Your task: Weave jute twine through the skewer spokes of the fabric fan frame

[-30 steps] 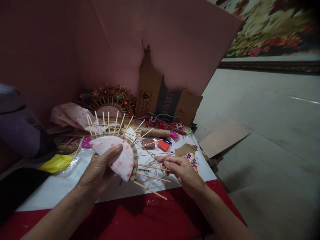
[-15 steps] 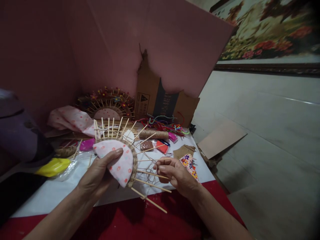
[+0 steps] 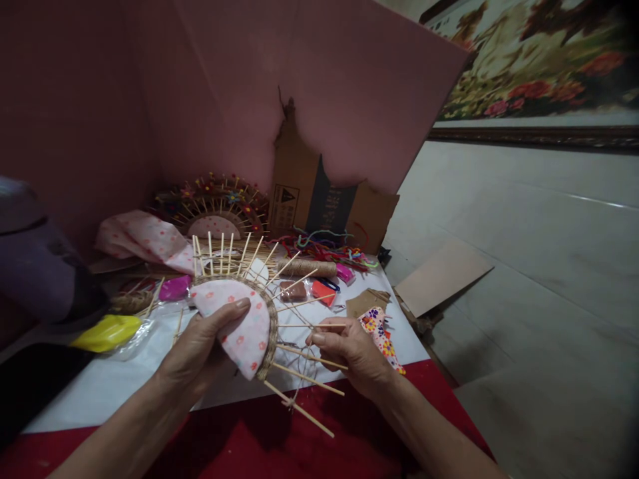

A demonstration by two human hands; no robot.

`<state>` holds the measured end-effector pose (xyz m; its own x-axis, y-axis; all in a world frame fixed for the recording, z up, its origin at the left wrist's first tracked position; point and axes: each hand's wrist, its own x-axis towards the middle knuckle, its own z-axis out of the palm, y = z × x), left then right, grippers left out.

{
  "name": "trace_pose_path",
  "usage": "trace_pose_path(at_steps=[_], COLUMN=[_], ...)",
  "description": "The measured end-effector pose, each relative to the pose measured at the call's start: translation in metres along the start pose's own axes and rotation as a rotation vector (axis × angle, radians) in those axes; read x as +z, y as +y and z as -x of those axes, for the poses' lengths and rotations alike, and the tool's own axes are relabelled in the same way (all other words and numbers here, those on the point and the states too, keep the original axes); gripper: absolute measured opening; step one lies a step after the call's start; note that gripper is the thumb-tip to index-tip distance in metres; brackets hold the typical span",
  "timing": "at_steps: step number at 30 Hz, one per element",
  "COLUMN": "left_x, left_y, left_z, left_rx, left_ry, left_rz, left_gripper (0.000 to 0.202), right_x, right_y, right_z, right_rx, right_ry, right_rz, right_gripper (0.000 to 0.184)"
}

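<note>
My left hand (image 3: pixel 200 346) grips a half-round piece covered in white fabric with red flowers (image 3: pixel 244 339), thumb on its face and fingers behind. Twine (image 3: pixel 272 319) is woven along its curved edge, and thin wooden sticks (image 3: pixel 309 379) fan out from it. At the right-hand sticks, my right hand (image 3: pixel 349 346) has thumb and forefinger pinched on a thin strand of twine (image 3: pixel 304 359). Loose loops of this strand hang among the lower sticks. A small knot of it sits on the lowest stick.
Behind stand a finished-looking fan-shaped piece (image 3: pixel 214 206) and torn cardboard (image 3: pixel 294 193). A twine roll (image 3: pixel 309 267), pipe cleaners (image 3: pixel 329 246), a red packet (image 3: pixel 323 293), a yellow packet (image 3: pixel 107 334) and flowered fabric (image 3: pixel 379 332) lie on the white-covered table (image 3: pixel 150 379).
The half-round piece has shifted slightly right and down in my left hand's grip. My right hand stays by the right-hand sticks, still pinching the strand.
</note>
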<state>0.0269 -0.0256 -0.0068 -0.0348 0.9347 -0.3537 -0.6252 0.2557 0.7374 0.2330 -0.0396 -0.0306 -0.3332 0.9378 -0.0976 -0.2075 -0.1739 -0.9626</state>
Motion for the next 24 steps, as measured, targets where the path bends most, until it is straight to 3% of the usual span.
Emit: trace_pose_path(at_steps=[9, 11, 15, 20, 24], left_x=[-0.001, -0.002, -0.006, -0.014, -0.018], left_y=[-0.002, -0.003, -0.005, -0.012, -0.009], left_z=[0.003, 0.0, -0.01, -0.025, -0.03], left_rx=[0.011, 0.019, 0.046, 0.058, 0.183], left_ry=[-0.009, 0.003, 0.004, -0.033, 0.052], left_rz=[-0.059, -0.052, -0.067, -0.169, -0.363], left_gripper=[0.019, 0.02, 0.024, 0.024, 0.033], right_x=[0.003, 0.0, -0.011, -0.02, -0.023], right_y=[-0.007, -0.007, -0.003, 0.008, 0.017], right_z=[0.003, 0.002, -0.004, -0.02, -0.028], right_rx=[0.122, 0.13, 0.138, 0.2, 0.229], right_ry=[0.069, 0.024, -0.08, 0.016, 0.028], right_rz=[0.111, 0.121, 0.027, -0.042, -0.125], right_gripper=[0.025, 0.027, 0.026, 0.023, 0.025])
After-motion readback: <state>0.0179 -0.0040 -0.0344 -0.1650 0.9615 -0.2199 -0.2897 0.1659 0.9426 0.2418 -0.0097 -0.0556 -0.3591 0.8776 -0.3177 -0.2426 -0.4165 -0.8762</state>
